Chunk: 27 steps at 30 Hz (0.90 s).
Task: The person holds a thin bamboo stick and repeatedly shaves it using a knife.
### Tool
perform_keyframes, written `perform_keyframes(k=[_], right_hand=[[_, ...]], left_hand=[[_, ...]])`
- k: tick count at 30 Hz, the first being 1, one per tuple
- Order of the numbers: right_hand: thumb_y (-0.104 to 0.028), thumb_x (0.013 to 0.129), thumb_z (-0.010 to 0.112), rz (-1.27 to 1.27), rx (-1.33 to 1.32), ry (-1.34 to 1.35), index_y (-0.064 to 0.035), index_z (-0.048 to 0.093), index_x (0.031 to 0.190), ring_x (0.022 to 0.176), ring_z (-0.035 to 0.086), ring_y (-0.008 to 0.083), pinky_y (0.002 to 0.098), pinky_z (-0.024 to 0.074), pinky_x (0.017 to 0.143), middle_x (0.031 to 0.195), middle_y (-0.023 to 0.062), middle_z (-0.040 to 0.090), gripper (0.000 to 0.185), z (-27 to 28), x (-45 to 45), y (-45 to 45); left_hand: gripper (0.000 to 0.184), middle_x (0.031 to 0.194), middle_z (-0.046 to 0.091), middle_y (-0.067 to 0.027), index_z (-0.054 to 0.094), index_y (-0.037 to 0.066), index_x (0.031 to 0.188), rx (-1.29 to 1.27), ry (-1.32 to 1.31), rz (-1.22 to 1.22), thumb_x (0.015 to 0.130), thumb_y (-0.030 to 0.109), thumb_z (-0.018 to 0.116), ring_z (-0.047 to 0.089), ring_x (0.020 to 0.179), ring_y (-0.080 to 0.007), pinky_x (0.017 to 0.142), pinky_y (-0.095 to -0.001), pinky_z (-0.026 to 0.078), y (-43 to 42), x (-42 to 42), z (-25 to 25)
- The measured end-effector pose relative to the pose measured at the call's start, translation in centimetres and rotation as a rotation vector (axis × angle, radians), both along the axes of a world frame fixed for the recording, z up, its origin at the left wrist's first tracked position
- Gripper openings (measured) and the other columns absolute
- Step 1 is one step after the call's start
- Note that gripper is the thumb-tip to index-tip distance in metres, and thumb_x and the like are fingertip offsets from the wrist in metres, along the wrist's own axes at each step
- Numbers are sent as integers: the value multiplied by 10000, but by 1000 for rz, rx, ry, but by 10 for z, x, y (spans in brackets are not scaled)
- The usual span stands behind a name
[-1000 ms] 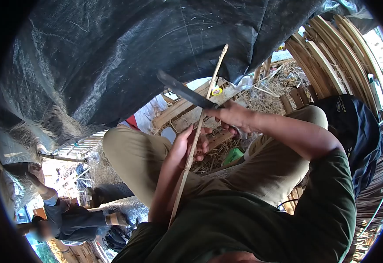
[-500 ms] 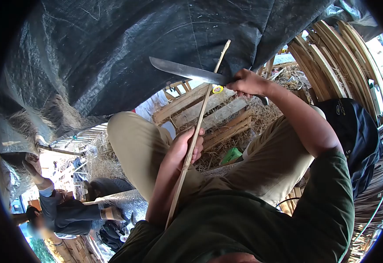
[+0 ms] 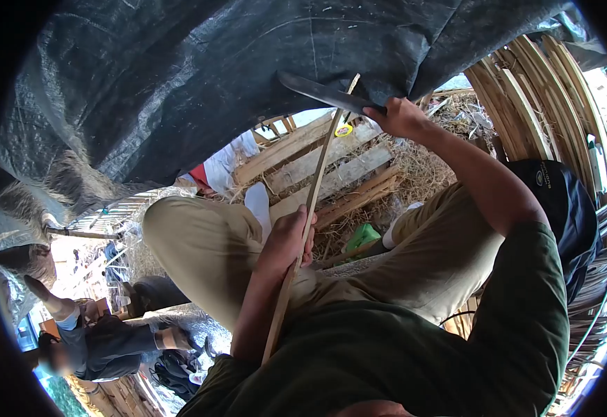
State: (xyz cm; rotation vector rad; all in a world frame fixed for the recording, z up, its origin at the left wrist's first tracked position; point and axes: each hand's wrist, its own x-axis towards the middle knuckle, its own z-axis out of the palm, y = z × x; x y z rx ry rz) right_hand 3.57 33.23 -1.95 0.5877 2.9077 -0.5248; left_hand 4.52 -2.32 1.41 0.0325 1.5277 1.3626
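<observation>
My left hand [image 3: 291, 240] is closed around a long thin wooden strip [image 3: 316, 174], which slants from my lap up toward the dark tarp. My right hand [image 3: 402, 119] grips the handle of a machete [image 3: 321, 92], its broad blade pointing to the upper left. The blade crosses the strip near its upper end; whether the edge touches the wood I cannot tell. Most of the handle is hidden in my fist. Below the blade, beside the strip, shows a small yellow round label [image 3: 343, 130].
A black tarp [image 3: 227, 62] hangs in front. Wooden planks [image 3: 334, 182] lie over straw near a green object [image 3: 363, 238]. Split wood slats [image 3: 508, 104] and a dark bag [image 3: 557, 208] are at the right. Another person [image 3: 102, 344] sits at the lower left.
The machete has moved slightly right and its blade has turned, now tipping more downward toward the handle. My left knee has shifted outward to the left. The left hand still holds the strip.
</observation>
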Motion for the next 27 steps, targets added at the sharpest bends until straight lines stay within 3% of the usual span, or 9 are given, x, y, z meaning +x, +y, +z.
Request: perform_keyframes(k=[6,8,9,12,17,20,24,25,27], right_hand=[[-712,938,388,189,15,-107,55,653,1020,959,674,409,483,547,833,936,299,640,816,-21,-1,-52],[-534,900,653,166,34,357,-34,638,734,508,642,354,449,478,411,577,189,587,528,-54,-5,-34],[-513,894,674,216,65,373,-39,631,790,398,528,287,417,420,345,519,115,491,487,-59,-13,-21],[-530,904,644,448,603,647,-22,636,851,412,491,264,403,423,359,548,98,470,511,-99,-15,1],[-657,927,492,141,-10,65,94,654,894,724,690,452,475,575,676,750,289,645,769,-26,-14,-55],[-698,918,451,65,-62,-35,91,658,911,801,695,467,454,575,766,826,316,663,816,-11,-20,-34],[-416,998,537,609,843,536,5,671,1035,462,567,284,402,488,385,593,133,523,444,-65,-3,-14],[-302,1006,551,788,1006,566,-50,653,1132,424,460,161,316,370,288,559,44,420,300,-51,2,-25],[-385,1019,500,767,653,480,-54,612,1210,433,516,231,371,444,337,573,95,483,398,-54,5,-42]], left_hand=[[437,510,406,-5,513,42,988,-7,62,9,1060,444,357,363,348,-103,332,-266,332,-9,-10,-16],[450,508,403,-8,513,31,996,-22,89,-8,1060,447,354,364,343,-105,331,-266,337,-6,-14,-19],[453,508,405,-9,514,29,997,-26,86,-9,1060,446,351,368,343,-106,332,-266,339,-7,-16,-20],[452,505,427,-22,529,21,1011,-36,90,-25,1063,424,331,396,344,-121,346,-276,354,-8,-22,-20],[443,503,473,-43,570,15,1077,10,-2,-9,1067,360,293,449,354,-147,379,-296,386,-10,-27,-21],[515,559,453,-15,557,4,1223,14,182,-81,1069,428,307,392,365,-106,356,-261,355,-4,-24,-18],[518,505,460,-29,594,29,1245,-50,100,-46,1072,404,280,451,385,-121,408,-273,401,-3,-24,-20],[516,506,458,-25,593,29,1247,-25,75,-47,1073,400,280,443,383,-116,407,-271,398,-1,-25,-18],[511,509,453,-16,592,29,1251,11,18,-41,1076,393,279,426,380,-107,405,-269,392,-3,-24,-11]])
